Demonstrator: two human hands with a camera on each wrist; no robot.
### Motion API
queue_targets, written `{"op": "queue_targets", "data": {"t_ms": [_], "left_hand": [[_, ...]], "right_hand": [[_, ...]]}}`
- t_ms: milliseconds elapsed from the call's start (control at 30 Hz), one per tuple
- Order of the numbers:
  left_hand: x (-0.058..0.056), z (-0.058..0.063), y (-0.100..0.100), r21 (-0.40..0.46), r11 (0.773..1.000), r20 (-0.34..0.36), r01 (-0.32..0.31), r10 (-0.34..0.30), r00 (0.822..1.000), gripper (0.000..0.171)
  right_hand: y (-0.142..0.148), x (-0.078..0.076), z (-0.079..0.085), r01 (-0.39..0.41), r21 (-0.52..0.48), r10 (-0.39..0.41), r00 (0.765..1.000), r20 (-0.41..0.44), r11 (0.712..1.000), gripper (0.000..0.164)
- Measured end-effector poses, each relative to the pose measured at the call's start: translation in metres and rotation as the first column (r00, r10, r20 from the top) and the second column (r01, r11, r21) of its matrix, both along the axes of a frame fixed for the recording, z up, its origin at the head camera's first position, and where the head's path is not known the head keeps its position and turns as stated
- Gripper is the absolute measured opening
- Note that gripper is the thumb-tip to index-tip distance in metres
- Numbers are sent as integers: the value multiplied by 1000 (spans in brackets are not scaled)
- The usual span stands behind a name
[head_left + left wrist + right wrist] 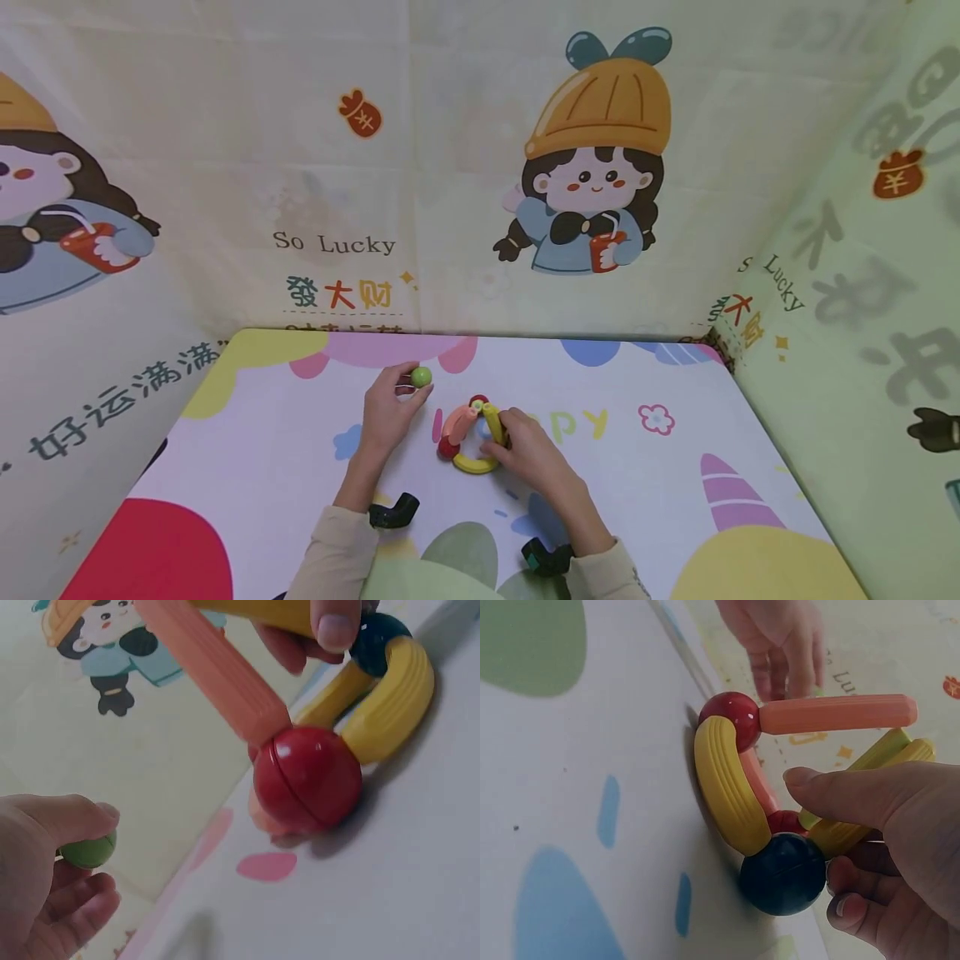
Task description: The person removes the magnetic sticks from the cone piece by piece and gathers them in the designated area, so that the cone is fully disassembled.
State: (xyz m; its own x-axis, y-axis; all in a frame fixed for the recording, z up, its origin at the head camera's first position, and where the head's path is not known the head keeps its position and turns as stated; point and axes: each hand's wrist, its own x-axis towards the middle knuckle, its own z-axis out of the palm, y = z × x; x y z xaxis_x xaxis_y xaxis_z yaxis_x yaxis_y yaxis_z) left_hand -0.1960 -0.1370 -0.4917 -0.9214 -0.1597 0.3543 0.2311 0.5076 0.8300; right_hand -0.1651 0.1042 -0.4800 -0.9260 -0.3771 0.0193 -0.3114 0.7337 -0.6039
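Observation:
A green ball (pixel 422 377) is pinched between the thumb and fingers of my left hand (pixel 388 412), held left of and apart from a toy frame of rods and balls. That frame stands on the table. A curved yellow rod (pixel 731 787) joins a glossy red ball (pixel 307 778) to a dark blue ball (pixel 784 874). Rising from the red ball is a coral rod (pixel 840 714). My right hand (pixel 536 450) grips a yellow rod (pixel 494 423) that slants up from the blue ball. A second red ball and a yellow-green rod (pixel 877 757) show behind, partly hidden.
The table (pixel 630 483) carries a printed mat with coloured shapes and letters. Patterned cloth (pixel 450 167) hangs at the back and sides. Black devices (pixel 394 511) sit at both wrists.

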Motion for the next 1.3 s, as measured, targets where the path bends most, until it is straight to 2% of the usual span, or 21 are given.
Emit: {"op": "queue_targets", "data": {"t_ms": [233, 633, 867, 1300], "left_hand": [[-4, -15, -13, -91, 994, 148, -60, 73, 986, 45], [-3, -28, -20, -146, 988, 237, -41, 75, 969, 46], [-4, -32, -19, -160, 986, 251, -38, 78, 965, 47], [-5, -31, -20, -156, 987, 219, -35, 69, 973, 51]], "right_hand": [[1, 0, 0, 5, -9, -5, 1000, 17, 1000, 31], [2, 2, 1, 13, -8, -13, 1000, 12, 1000, 34], [3, 2, 4, 13, -10, -13, 1000, 4, 1000, 35], [5, 2, 5, 14, -15, -14, 1000, -10, 1000, 37]]}}
